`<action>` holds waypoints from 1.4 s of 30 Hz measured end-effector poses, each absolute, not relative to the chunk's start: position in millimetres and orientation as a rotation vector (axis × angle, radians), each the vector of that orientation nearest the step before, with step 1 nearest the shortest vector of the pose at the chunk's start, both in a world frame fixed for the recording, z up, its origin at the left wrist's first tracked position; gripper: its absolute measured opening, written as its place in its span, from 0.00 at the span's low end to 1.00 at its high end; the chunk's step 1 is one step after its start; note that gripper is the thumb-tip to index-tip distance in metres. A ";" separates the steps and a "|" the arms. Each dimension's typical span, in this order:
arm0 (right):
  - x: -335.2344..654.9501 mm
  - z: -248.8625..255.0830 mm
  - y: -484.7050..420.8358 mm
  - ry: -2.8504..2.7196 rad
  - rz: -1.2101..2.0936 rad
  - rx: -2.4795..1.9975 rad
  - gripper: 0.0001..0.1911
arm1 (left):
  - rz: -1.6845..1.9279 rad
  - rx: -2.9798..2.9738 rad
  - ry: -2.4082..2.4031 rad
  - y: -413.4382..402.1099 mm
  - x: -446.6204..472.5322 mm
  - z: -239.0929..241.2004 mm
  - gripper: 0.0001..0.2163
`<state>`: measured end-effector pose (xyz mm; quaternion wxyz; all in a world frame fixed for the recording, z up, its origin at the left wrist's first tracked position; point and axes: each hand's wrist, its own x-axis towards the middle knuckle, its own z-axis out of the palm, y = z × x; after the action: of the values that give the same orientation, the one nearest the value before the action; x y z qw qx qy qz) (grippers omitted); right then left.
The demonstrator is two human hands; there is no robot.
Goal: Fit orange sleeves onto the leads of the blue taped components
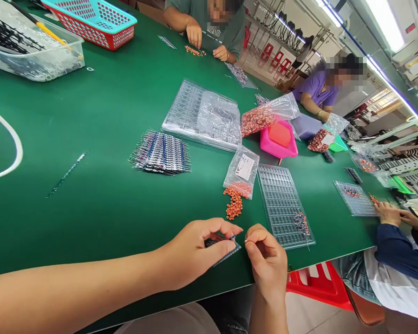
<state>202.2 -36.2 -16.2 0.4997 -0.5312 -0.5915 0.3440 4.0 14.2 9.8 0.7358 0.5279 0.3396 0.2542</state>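
Note:
My left hand (198, 248) is closed in a pinch on a short taped strip of small components (226, 253) just above the green table (101, 116). My right hand (266, 260) is pinched shut beside it, finger and thumb meeting at a tiny part I cannot name. Just beyond my fingers lies a spill of small orange rings (234, 204) from a clear bag (242, 171). A clear plastic grid tray (282, 204) sits to the right, with a few leaded parts (301, 223) in its near corner. A stack of taped component strips (162, 153) lies further left.
Clear trays under a plastic bag (202, 116), a bag of orange rings (264, 116) and a pink box (278, 139) sit mid-table. A clear bin (31, 51) and red-and-teal baskets (94, 21) stand far left. Three other people work at the far and right edges. A red stool (316, 280) stands below.

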 end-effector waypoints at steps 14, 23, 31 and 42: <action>200.5 -25.4 -49.4 -1.372 0.817 -1.242 0.05 | 0.606 1.321 0.639 2.6 1.9 10.3 0.03; 191.2 -27.1 -54.6 -1.451 0.557 -1.306 0.10 | 0.585 1.124 0.649 0.7 2.8 4.9 0.03; 187.9 -26.7 -52.9 -1.490 0.456 -1.327 0.12 | 0.576 0.981 0.652 0.1 3.7 7.4 0.04; 189.0 -26.3 -51.8 -1.616 0.312 -1.274 0.22 | 0.583 0.948 0.652 3.5 3.8 4.4 0.06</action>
<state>189.0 -51.8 -26.3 0.5055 -0.5280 -0.6700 0.1295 3.8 3.5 4.4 0.7991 0.4419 0.3040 0.2716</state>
